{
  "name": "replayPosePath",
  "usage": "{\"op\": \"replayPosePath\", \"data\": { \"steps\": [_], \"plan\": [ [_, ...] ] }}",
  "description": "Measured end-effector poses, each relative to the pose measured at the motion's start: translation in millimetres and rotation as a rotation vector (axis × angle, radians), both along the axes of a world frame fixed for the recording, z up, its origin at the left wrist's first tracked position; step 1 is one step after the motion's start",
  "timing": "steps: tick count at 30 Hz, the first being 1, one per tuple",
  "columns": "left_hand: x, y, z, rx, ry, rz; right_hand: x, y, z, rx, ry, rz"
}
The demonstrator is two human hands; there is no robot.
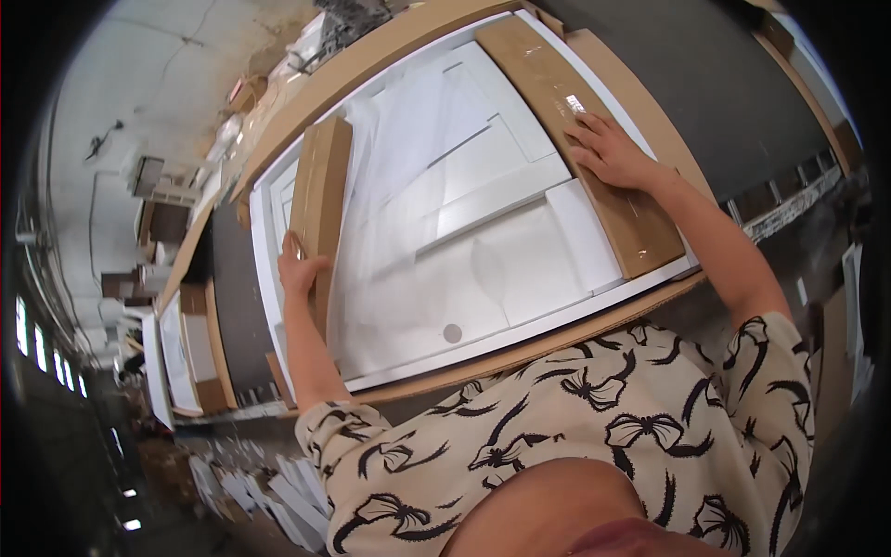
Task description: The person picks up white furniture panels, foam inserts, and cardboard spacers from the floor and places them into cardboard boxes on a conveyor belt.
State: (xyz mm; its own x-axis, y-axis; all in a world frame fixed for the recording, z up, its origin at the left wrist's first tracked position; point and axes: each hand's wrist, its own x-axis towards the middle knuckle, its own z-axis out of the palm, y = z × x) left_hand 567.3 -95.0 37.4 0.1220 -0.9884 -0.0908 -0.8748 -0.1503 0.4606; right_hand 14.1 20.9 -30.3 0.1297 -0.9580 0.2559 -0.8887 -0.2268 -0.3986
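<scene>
In front of me lies an open flat carton point(640, 88) holding white panels point(501, 200) and clear plastic wrap. Along the left side of the panels runs a long, narrow brown cardboard box point(320, 176), sealed with tape. My left hand point(304, 267) grips its near part, thumb across the top and fingers at its left side. A second long, taped cardboard box point(557, 111) lies along the right side. My right hand point(608, 156) rests on top of it with fingers outstretched. A round grey spot point(452, 333) shows on the near white panel.
A dark conveyor-like surface point(239, 297) extends left and right beneath the carton. Further left on it stands another carton with white panels point(174, 348). White strips point(269, 497) are piled low at the left. Assorted boxes point(167, 223) stand along the far wall.
</scene>
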Motion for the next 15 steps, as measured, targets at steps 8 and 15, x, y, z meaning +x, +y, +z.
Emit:
{"op": "replayPosePath", "data": {
  "steps": [8, 15],
  "plan": [
    [-37, 38, 59, -0.262, 0.555, 0.005, -59, 38, 50, -0.075, -0.261, -0.059],
    [-92, 23, 212, -0.323, 0.230, -0.219, -58, 78, 93, 0.002, -0.589, -0.055]
  ]
}}
